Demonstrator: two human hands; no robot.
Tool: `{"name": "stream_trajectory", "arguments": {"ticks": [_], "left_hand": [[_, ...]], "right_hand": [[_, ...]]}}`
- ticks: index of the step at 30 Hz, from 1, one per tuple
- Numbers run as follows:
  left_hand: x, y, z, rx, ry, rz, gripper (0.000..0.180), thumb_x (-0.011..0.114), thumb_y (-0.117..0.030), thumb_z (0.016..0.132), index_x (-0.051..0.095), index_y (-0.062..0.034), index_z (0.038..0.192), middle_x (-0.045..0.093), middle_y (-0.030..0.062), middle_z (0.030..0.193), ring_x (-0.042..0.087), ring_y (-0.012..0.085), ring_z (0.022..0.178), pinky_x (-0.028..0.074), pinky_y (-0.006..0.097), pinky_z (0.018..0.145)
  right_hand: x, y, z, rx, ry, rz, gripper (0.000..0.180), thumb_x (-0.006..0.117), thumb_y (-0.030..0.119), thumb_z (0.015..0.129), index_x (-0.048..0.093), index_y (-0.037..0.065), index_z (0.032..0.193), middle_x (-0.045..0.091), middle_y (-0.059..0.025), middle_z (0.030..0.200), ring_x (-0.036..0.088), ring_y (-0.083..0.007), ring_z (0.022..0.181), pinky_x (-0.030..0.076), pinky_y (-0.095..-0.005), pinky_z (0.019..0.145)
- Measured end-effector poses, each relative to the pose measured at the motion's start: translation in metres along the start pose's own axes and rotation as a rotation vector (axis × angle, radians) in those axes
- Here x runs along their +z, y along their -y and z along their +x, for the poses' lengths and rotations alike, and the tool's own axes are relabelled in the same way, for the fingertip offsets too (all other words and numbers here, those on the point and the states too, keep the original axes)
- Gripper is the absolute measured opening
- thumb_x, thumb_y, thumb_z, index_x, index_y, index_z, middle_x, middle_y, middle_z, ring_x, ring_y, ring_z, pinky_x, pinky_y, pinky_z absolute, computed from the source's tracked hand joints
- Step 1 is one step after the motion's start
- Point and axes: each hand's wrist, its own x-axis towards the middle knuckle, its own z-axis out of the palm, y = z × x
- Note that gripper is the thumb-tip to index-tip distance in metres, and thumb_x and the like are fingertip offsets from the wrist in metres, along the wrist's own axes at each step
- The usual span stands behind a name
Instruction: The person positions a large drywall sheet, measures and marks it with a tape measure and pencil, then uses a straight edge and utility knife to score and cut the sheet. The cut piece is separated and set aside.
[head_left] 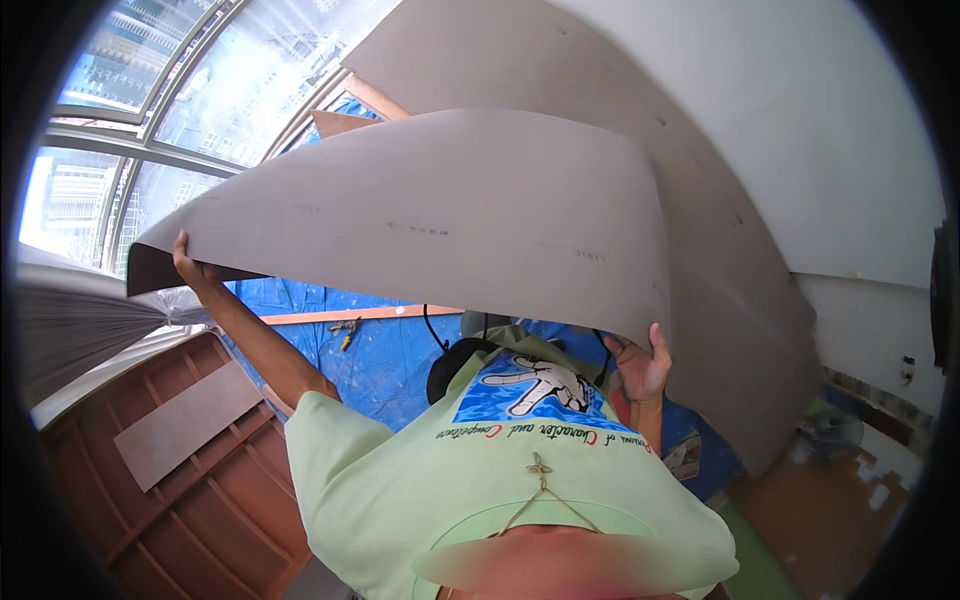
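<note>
A large, thin grey-beige sheet is bent into a curve in front of me, with faint printed marks and an arrow on its face. My left hand is closed on its lower left edge, and the dark underside shows beside the fingers. At the lower right corner, my right hand grips the near edge, fingers pointing up; part of its grasp is hidden. Between my arms, the sheet's lower edge is held off the blue floor covering.
A second grey-beige sheet stands behind, along the white wall. Pliers lie by a wooden strip. A brown ribbed wooden panel is at lower left, near a grey curtain. A fan stands right; windows fill the upper left.
</note>
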Motion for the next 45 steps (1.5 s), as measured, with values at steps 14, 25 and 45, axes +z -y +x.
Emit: {"name": "stream_trajectory", "arguments": {"ticks": [14,25,45], "left_hand": [[0.263,-0.06,-0.005,0.434,0.013,0.048,0.047,0.048,-0.027,0.097,0.054,0.0093,0.126,0.058,0.02,0.125,0.059,0.0306,0.112,0.049,0.042,0.097],[0.17,0.187,0.267,0.881,0.317,0.917,0.053,0.073,-0.008,0.083,0.055,0.0075,0.13,0.063,0.0198,0.124,0.064,0.0305,0.107,0.055,0.043,0.094],[0.312,0.5,0.304,-0.361,0.151,0.373,0.054,0.061,-0.031,0.097,0.049,0.0074,0.134,0.049,0.021,0.141,0.048,0.033,0.127,0.034,0.048,0.114]], "right_hand": [[-0.031,-0.027,-0.023,-0.162,0.005,0.15,0.045,0.048,0.031,0.102,0.049,0.006,0.139,0.06,-0.0111,0.133,0.059,-0.0264,0.121,0.05,-0.0464,0.098],[-0.053,-0.137,0.113,0.22,-0.196,0.393,0.041,0.056,0.037,0.1,0.054,0.009,0.131,0.066,-0.0127,0.12,0.064,-0.0264,0.11,0.055,-0.0429,0.092],[-0.185,-0.178,0.289,0.133,-0.886,0.33,0.06,0.071,0.052,0.088,0.058,0.003,0.119,0.065,-0.0125,0.111,0.067,-0.0254,0.103,0.059,-0.0363,0.087]]}}
